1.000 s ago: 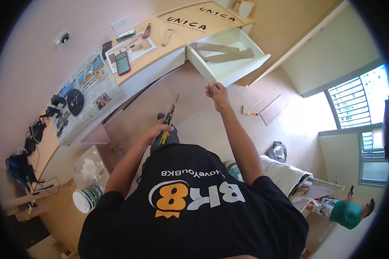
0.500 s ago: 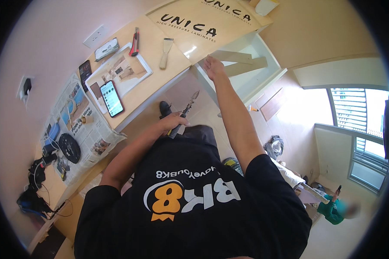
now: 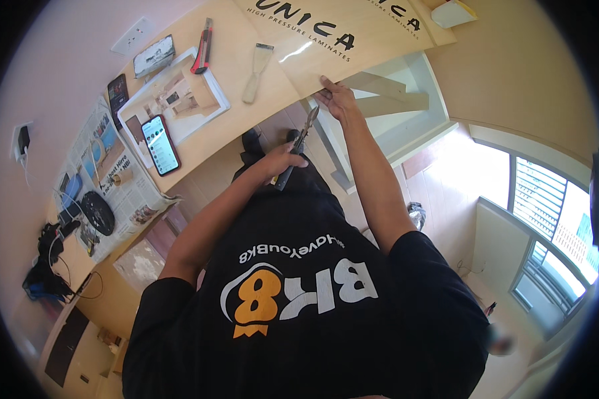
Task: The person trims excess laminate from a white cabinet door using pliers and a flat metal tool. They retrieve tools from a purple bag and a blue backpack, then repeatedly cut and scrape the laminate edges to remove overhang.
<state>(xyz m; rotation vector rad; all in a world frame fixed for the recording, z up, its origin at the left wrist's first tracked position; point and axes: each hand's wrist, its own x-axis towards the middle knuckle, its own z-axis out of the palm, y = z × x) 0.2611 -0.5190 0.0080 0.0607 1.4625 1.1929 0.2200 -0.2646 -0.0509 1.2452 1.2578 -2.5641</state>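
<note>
In the left grip (image 3: 284,163), snips (image 3: 307,124)

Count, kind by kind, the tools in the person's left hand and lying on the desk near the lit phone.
Plier-like tool, in the left hand: 1
Red-and-black cutter: 1
Scraper: 1
Total: 3
The silvery block is unclear, so left uncounted.

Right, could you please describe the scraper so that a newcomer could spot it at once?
Find the desk; a printed sheet covers its right part. Just left of that sheet lies the scraper, right of the cutter. Its pale handle and broad, flat blade set it apart from the red-and-black cutter.
</note>
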